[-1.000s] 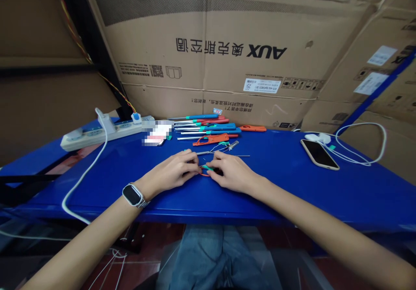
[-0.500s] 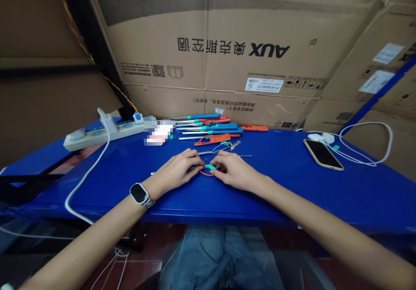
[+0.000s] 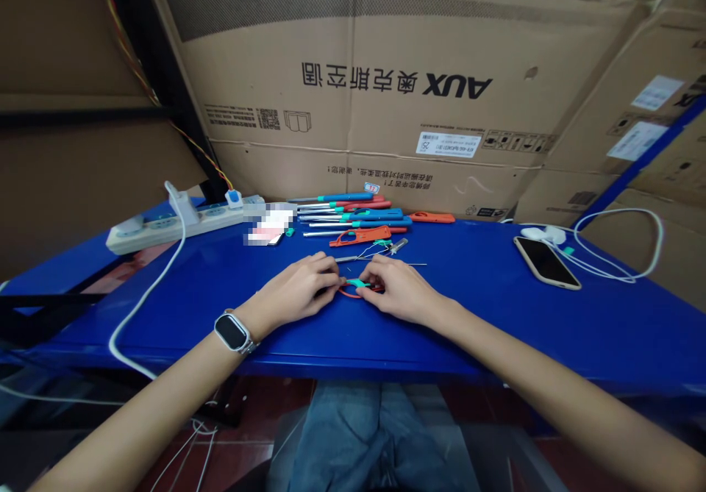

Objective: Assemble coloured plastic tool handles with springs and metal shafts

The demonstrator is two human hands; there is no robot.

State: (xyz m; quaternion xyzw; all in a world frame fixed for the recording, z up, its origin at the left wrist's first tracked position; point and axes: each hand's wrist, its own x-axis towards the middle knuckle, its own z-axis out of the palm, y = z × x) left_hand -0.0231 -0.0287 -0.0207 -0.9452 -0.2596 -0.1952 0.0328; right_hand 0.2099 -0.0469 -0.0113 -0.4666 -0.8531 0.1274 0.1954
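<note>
An orange stick lighter casing point(image 3: 348, 294) lies on the blue table between my hands, its loop-shaped trigger guard facing me. A small green trigger point(image 3: 358, 283) sits in it. My right hand point(image 3: 398, 286) is closed, thumb and fingertips pinching at the green trigger and the casing's right part. My left hand point(image 3: 305, 284) is closed at the casing's left end; its fingers hide what lies beneath them. Just beyond my hands are a thin metal rod point(image 3: 416, 263), a grey metal tube point(image 3: 346, 259), and a small clear-and-metal part point(image 3: 398, 246) with wires and a green piece.
Several stick lighters with blue point(image 3: 386, 214) and red handles lie in a row at the back, with orange casings point(image 3: 361, 236) nearby. A power strip point(image 3: 159, 229) stands left. A phone point(image 3: 547, 262) and white cable point(image 3: 659, 246) lie right. Cardboard point(image 3: 386, 21) rises behind.
My left hand and wrist have shifted slightly, and a shiny metal end that showed beside the left wrist is now out of sight. My right hand stays almost still at the green trigger.
</note>
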